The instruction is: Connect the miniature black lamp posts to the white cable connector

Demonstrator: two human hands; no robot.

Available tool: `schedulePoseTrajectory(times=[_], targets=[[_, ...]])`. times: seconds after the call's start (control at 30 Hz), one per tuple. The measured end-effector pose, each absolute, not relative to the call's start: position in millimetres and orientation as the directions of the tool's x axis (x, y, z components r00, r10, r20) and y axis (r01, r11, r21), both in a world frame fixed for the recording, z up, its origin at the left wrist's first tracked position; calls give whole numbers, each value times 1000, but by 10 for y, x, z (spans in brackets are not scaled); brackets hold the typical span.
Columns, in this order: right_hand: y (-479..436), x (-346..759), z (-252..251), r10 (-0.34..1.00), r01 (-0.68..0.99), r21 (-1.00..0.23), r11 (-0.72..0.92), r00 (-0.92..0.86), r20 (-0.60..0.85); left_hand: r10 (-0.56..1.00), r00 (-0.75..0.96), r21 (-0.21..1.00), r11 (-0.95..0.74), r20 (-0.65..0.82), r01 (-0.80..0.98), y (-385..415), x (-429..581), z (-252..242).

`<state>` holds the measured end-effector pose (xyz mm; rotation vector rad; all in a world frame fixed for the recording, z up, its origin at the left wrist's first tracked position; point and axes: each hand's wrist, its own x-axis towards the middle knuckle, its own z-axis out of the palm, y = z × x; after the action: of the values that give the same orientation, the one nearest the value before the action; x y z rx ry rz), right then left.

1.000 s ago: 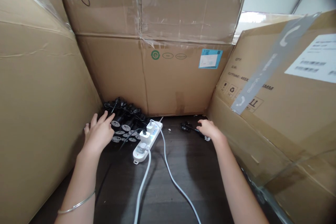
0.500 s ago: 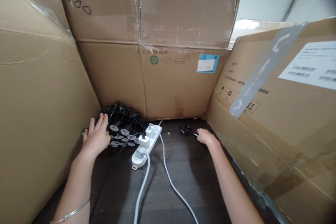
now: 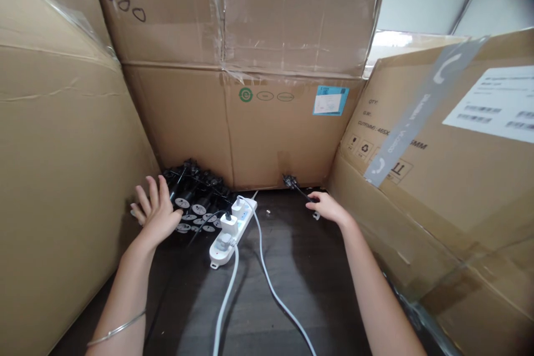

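Right hand (image 3: 329,207) is curling over a thin black cord (image 3: 301,191), its fingers hiding the grip, though it is probably pinching the cord, whose black plug (image 3: 289,181) is resting against a cardboard carton (image 3: 283,133) beyond the fingertips. Left hand (image 3: 156,207) is splayed open, holding nothing, just beside a heap of black plugs (image 3: 194,189), with a white power strip (image 3: 231,231) lying to its right.

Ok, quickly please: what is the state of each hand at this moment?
Left hand: open, fingers spread, holding nothing, beside the black plugs.
Right hand: closed, holding a black cord.
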<state>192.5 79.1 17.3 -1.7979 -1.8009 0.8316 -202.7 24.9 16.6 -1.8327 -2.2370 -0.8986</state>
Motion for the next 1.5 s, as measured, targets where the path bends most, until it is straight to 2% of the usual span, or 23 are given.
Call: schedulePoseTrajectory(times=[0.17, 0.3, 0.43, 0.53, 0.57, 0.63, 0.73, 0.83, 0.97, 1.13, 1.27, 1.37, 1.5], targets=[[681, 1806, 300, 984, 322, -947, 18, -173, -41, 857, -304, 447, 98, 417, 889, 223, -2024, 190], [624, 1706, 385, 969, -4, -1000, 8, -248, 9, 829, -286, 452, 46, 480, 891, 137, -1997, 412], [507, 1528, 537, 946, -246, -969, -6, -314, 74, 771, -211, 419, -79, 601, 904, -31, -1588, 750], [352, 1316, 653, 931, -378, -926, 8, -335, 145, 726, -35, 466, -402, 687, 788, -122, -1080, 803], [297, 1241, 682, 928, -414, -910, 19, -332, 170, 743, 61, 491, -499, 666, 715, -137, -923, 769], [197, 1102, 723, 918, -540, -842, 14, -327, 225, 825, 236, 610, -544, 514, 575, -148, -678, 661], [94, 959, 758, 932, -692, -722, -1, -262, 250, 900, 223, 834, -432, 375, 342, -147, -497, 538], [32, 892, 794, 971, -762, -647, -40, -181, 154, 893, 98, 860, -449, 438, 243, -169, -438, 556], [-35, 845, 836, 987, -821, -553, -142, -158, -19, 810, -19, 761, -542, 586, 357, -215, -384, 643], [-89, 764, 822, 987, -840, -521, -152, -156, -36, 697, -8, 602, -614, 717, 510, -231, -366, 626], [-102, 746, 818, 982, -868, -460, -185, -183, -50, 667, 1, 562, -629, 745, 537, -256, -369, 612], [-112, 774, 843, 973, -864, -450, -226, -226, -54, 658, -38, 582, -635, 752, 508, -277, -369, 638], [-125, 804, 867, 963, -837, -481, -260, -263, -62, 743, -139, 740, -592, 654, 318, -280, -382, 693]])
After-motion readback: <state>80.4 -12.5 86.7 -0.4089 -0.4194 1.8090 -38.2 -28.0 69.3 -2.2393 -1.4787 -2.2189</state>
